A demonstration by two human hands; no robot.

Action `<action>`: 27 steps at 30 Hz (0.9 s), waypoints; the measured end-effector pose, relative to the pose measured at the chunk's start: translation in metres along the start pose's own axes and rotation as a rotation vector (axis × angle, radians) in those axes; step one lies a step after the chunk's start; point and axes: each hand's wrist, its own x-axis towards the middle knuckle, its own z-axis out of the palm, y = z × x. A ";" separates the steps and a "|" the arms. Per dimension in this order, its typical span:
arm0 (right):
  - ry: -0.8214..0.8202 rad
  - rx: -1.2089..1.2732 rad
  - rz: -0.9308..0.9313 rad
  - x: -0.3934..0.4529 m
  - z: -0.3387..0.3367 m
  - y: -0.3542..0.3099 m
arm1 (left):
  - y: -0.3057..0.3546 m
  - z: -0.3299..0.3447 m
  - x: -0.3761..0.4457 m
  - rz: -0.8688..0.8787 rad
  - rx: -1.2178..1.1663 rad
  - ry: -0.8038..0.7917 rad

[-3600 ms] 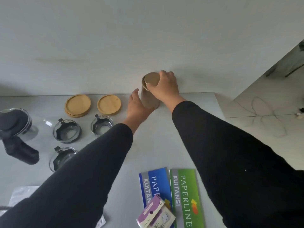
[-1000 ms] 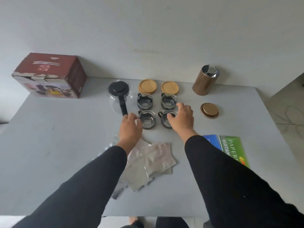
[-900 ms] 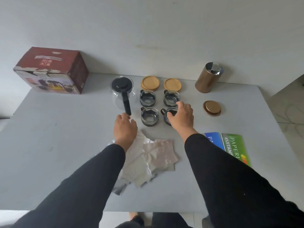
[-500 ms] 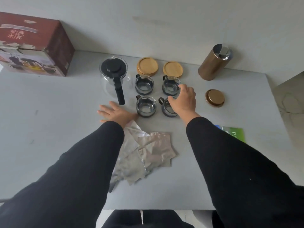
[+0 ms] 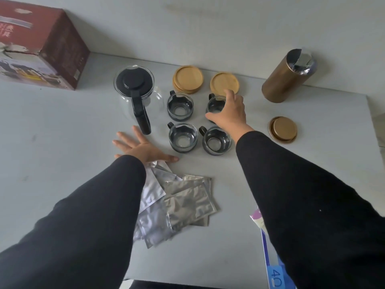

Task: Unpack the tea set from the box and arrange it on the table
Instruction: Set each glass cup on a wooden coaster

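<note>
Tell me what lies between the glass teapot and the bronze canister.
In the head view, two stacks of wooden coasters lie between teapot and canister.

Soft, even daylight, moderately bright, leaves only faint shadows on the grey surface (image 5: 62, 126) beyond the hands. Wide-angle distortion bends the edges, and the picture is slightly soft, with mild glare on the glass teapot (image 5: 141, 101).
</note>
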 end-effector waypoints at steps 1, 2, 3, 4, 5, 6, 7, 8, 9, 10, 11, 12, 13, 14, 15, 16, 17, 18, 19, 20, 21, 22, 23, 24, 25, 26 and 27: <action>-0.012 0.003 -0.006 0.002 0.002 0.001 | 0.000 0.000 -0.001 -0.001 0.001 -0.005; -0.020 0.005 -0.011 0.004 0.005 0.002 | 0.001 0.001 0.000 -0.002 0.005 -0.009; -0.024 0.006 -0.017 0.005 0.006 0.003 | 0.002 0.001 0.000 -0.004 0.009 -0.013; -0.023 0.007 -0.021 0.006 0.007 0.005 | 0.002 0.001 0.000 -0.004 0.012 -0.014; -0.017 0.006 -0.022 0.006 0.007 0.007 | 0.003 0.002 0.000 -0.003 0.013 -0.015; -0.007 0.006 -0.019 0.006 0.006 0.009 | 0.003 0.001 0.000 -0.001 0.013 -0.014; 0.003 0.006 -0.011 0.005 0.004 0.011 | 0.003 0.001 0.000 0.001 0.011 -0.013; 0.014 0.006 0.000 0.003 0.001 0.015 | 0.003 0.001 0.000 0.003 0.011 -0.010; 0.028 0.005 0.013 0.001 -0.002 0.019 | 0.003 0.000 0.000 0.006 0.015 -0.009; 0.039 0.004 0.028 -0.002 -0.006 0.025 | 0.002 0.000 0.000 0.006 0.022 -0.008; 0.047 0.003 0.047 -0.006 -0.011 0.032 | 0.002 0.000 -0.001 0.006 0.029 -0.007; 0.051 0.006 0.070 -0.010 -0.016 0.039 | 0.002 0.000 -0.002 0.007 0.031 -0.004; 0.051 0.012 0.095 -0.015 -0.021 0.046 | 0.002 0.000 -0.003 0.008 0.029 0.002; 0.046 0.020 0.120 -0.020 -0.025 0.053 | 0.001 0.001 -0.005 0.011 0.026 0.009; 0.040 0.026 0.141 -0.025 -0.029 0.060 | 0.000 0.002 -0.006 0.014 0.026 0.014; 0.036 0.033 0.160 -0.031 -0.031 0.066 | -0.001 0.003 -0.007 0.019 0.024 0.018; 0.033 0.040 0.176 -0.036 -0.034 0.071 | -0.002 0.004 -0.007 0.027 0.020 0.022; 0.029 0.047 0.186 -0.041 -0.035 0.075 | -0.003 0.004 -0.007 0.037 0.013 0.027; 0.023 0.050 0.188 -0.046 -0.036 0.079 | -0.003 0.005 -0.007 0.046 0.007 0.031; 0.016 0.053 0.185 -0.051 -0.036 0.082 | -0.004 0.005 -0.005 0.050 0.005 0.037; 0.013 0.055 0.177 -0.055 -0.035 0.084 | -0.005 0.005 -0.004 0.050 0.011 0.042; 0.012 0.057 0.167 -0.058 -0.035 0.085 | -0.005 0.005 -0.002 0.048 0.024 0.046; 0.012 0.058 0.156 -0.061 -0.034 0.086 | -0.006 0.005 -0.001 0.045 0.035 0.050; 0.011 0.058 0.149 -0.063 -0.034 0.086 | -0.006 0.005 0.001 0.044 0.041 0.053; 0.008 0.057 0.145 -0.064 -0.033 0.086 | -0.006 0.005 0.002 0.044 0.041 0.053; 0.005 0.050 0.147 -0.065 -0.033 0.086 | -0.006 0.005 0.002 0.044 0.038 0.052; 0.006 0.029 0.146 -0.064 -0.033 0.086 | -0.007 0.006 0.003 0.046 0.032 0.051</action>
